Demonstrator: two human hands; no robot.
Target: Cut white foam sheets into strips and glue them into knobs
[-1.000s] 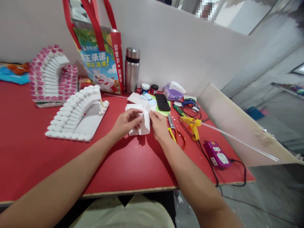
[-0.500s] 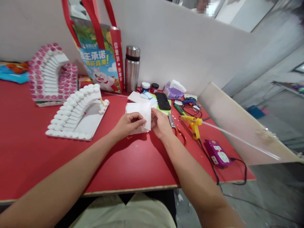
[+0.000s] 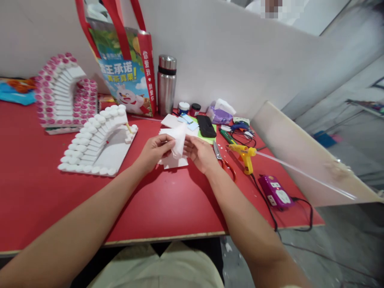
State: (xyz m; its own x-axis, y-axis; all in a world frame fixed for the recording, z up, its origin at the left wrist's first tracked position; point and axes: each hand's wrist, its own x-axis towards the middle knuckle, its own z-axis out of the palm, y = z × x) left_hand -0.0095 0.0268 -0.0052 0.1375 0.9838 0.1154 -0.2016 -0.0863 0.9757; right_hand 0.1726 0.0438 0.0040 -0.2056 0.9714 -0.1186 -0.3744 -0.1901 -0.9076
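Observation:
A thin white sheet [image 3: 179,141], curled over on itself, is pinched between the thumb and fingers of my left hand [image 3: 155,151]. My right hand [image 3: 200,153] is at the sheet's right edge, fingers bent around it; its fingertips are partly hidden behind the sheet. Beneath the hands, more white sheets [image 3: 175,163] lie on the red table. To the left stands a white stair model [image 3: 90,146] edged with round white pieces. Close to my right hand lie scissors [image 3: 223,160] with orange-red handles.
A yellow glue gun [image 3: 244,156] and a purple power socket [image 3: 275,193] with cables sit at the right. Behind are a phone-like black item [image 3: 206,126], a tissue pack [image 3: 220,114], a steel flask [image 3: 167,86], a shopping bag [image 3: 126,76] and a pink-trimmed model [image 3: 64,94].
The white sheet was lying flatter over the stack; now it is lifted and curled. My left hand has moved slightly left and up with it, baring the sheets below.

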